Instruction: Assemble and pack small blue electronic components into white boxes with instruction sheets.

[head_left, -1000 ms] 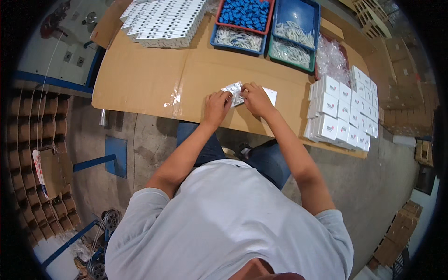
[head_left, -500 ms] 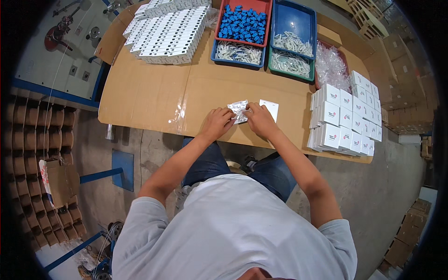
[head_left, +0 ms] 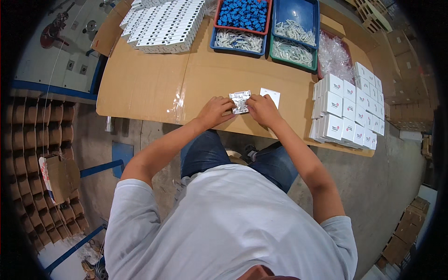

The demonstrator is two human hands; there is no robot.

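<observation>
A small white box (head_left: 241, 102), with its top uncovered and shiny clear plastic over white contents, lies near the table's front edge between my hands. My left hand (head_left: 217, 111) grips its left side with bent fingers. On the opposite side, my right hand (head_left: 262, 110) has its fingers closed at the box's right edge. The contents are too small to make out. Just beyond my right hand lies a flat white square piece (head_left: 271, 96), partly covered by the fingers.
Stacked white boxes (head_left: 344, 109) stand at the right. Rows of white boxes (head_left: 163, 25) fill the back left. At the back are a red tray (head_left: 215, 24) of blue parts, blue and green trays (head_left: 294, 66) of white pieces, and clear plastic bags (head_left: 335, 56).
My fingers have spread from over the middle of the box to its two sides, so more of its plastic-covered contents show. The view has shifted slightly.
</observation>
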